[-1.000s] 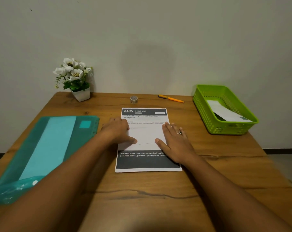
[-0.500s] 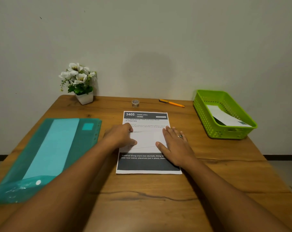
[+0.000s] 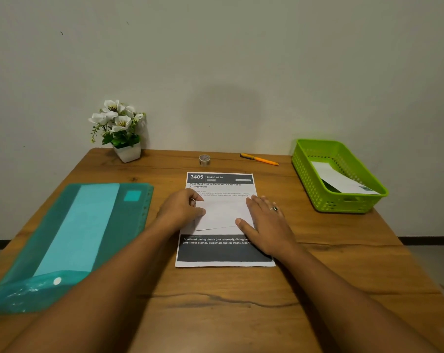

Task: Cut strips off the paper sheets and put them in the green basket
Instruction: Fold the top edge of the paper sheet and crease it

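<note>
Both hands press on one printed paper sheet (image 3: 222, 220), which lies on the table (image 3: 317, 276), apparently to pin it flat along a faint crease that runs between the two thumbs: the left hand (image 3: 180, 211) has its fingers curled at the sheet's left edge, though whether they pinch the paper I cannot tell, and the right hand (image 3: 264, 225) lies open, fingers spread, gripping nothing. Well beyond the right fingertips stands one green basket (image 3: 305, 161) with one white strip (image 3: 340, 180) inside, and ahead of the fingers lie one orange cutter (image 3: 259, 159) and one tape roll (image 3: 204, 159)

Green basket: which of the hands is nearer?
Right. The right hand lies flat on the paper sheet, left of the green basket. The left hand rests at the sheet's opposite edge, farther away.
</note>
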